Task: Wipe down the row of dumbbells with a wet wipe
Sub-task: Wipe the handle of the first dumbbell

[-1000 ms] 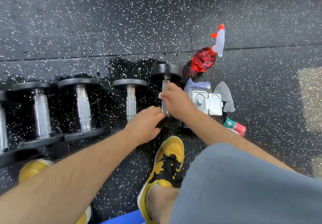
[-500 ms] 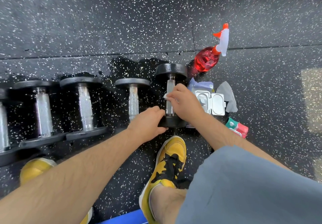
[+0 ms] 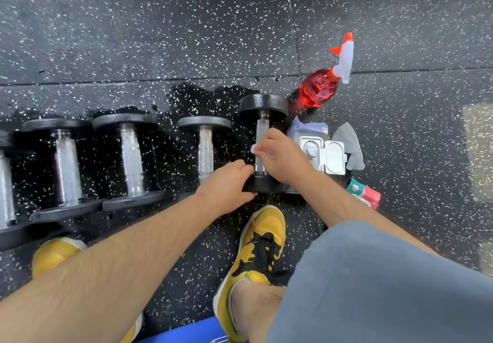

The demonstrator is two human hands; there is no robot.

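A row of dumbbells [image 3: 128,161] is laid on the black speckled floor [image 3: 186,30], handles pointing away from the wearer, with the leftmost cut off by the frame edge. A third full dumbbell with a knurled handle [image 3: 205,153] is seen just left of the hands. The left hand [image 3: 226,185] is set against the near head of the rightmost dumbbell [image 3: 262,108], its fingers curled closed around the black end weight. The right hand [image 3: 282,156] is closed over that dumbbell's chrome handle, and a white wet wipe [image 3: 254,149] is pinched between its fingers and pressed to the bar; only a small corner of the wipe is visible. Below the hands, a yellow and black shoe [image 3: 256,249] is planted on the floor. Just right of the dumbbell, an open wipe pack [image 3: 324,154] is lying with its lid flipped back, and a grey cloth [image 3: 349,142] is lying beside it. A red spray bottle [image 3: 320,89] with a white and orange trigger is resting beyond the pack, near the far head of the dumbbell. A small red and green packet [image 3: 364,196] is lying nearer, beside the right forearm.
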